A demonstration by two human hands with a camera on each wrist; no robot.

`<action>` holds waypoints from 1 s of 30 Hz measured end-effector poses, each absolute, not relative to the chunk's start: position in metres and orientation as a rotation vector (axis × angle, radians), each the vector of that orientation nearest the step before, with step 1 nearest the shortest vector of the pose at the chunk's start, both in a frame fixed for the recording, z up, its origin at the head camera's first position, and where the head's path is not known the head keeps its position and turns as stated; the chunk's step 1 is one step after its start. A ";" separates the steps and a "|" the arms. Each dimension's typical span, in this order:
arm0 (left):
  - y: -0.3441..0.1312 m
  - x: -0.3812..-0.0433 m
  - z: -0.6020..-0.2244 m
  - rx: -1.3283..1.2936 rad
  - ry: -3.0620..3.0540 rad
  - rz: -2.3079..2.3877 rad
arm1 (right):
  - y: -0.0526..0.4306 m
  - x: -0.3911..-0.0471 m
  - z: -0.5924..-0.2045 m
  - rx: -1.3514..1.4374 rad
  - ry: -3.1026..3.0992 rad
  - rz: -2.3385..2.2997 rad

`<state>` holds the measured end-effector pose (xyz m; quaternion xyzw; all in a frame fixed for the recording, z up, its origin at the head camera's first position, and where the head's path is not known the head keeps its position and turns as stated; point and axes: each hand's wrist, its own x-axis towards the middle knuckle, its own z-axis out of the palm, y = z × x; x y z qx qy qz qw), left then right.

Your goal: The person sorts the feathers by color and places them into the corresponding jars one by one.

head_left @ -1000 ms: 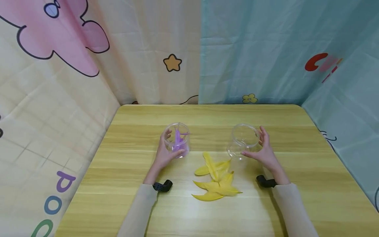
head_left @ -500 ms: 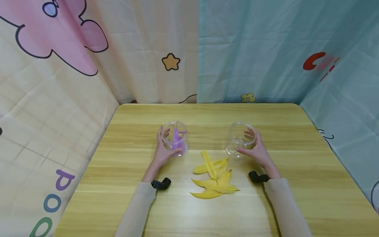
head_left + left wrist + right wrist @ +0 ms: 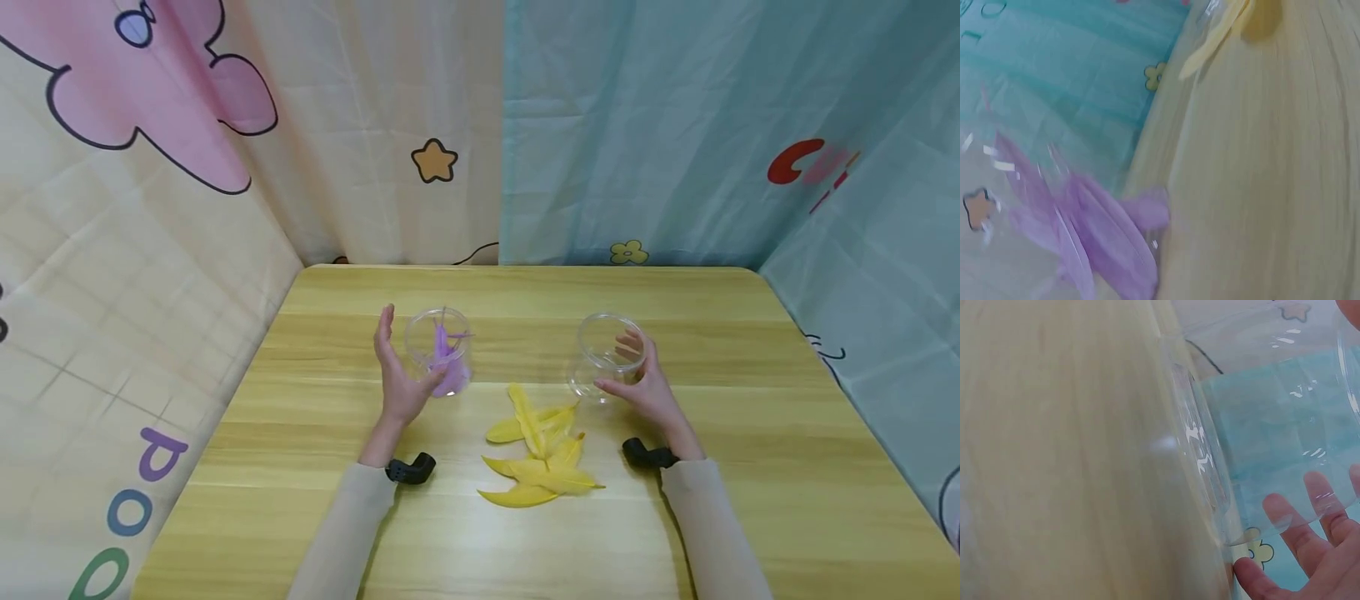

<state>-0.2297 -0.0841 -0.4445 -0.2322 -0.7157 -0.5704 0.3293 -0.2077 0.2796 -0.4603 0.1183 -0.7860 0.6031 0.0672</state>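
Observation:
A clear plastic jar [image 3: 438, 337] with purple feathers [image 3: 447, 367] inside stands upright on the left. Through its wall, the left wrist view shows the purple feathers [image 3: 1097, 231] close up. Beside this jar my left hand [image 3: 401, 379] is spread, fingers straight and apart from the wall, thumb near its front. My right hand [image 3: 637, 375] holds a second clear jar [image 3: 592, 367], thumb in front and fingers round the far right side. In the right wrist view, fingertips [image 3: 1282, 506] show through the second jar's wall. Yellow feathers [image 3: 543, 467] lie in a loose pile between the hands.
The wooden table [image 3: 555, 550] reaches back to a curtain [image 3: 375, 167] with cartoon prints, which also closes off both sides. Black wrist cameras [image 3: 411, 469] sit on both wrists.
My left hand has let go of the jar with purple feathers and opened away to the left. My right hand has closed in round the second jar from the right.

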 end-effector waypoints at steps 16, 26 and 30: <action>0.033 -0.226 -0.455 -1.372 -2.700 -0.538 | 0.280 -0.209 -0.465 0.370 -2.358 1.817; 0.060 -0.236 -0.469 -1.366 -2.794 -0.370 | 0.282 -0.208 -0.465 0.384 -2.358 1.826; 0.062 -0.236 -0.468 -1.328 -2.793 -0.394 | 0.282 -0.209 -0.465 0.393 -2.350 1.823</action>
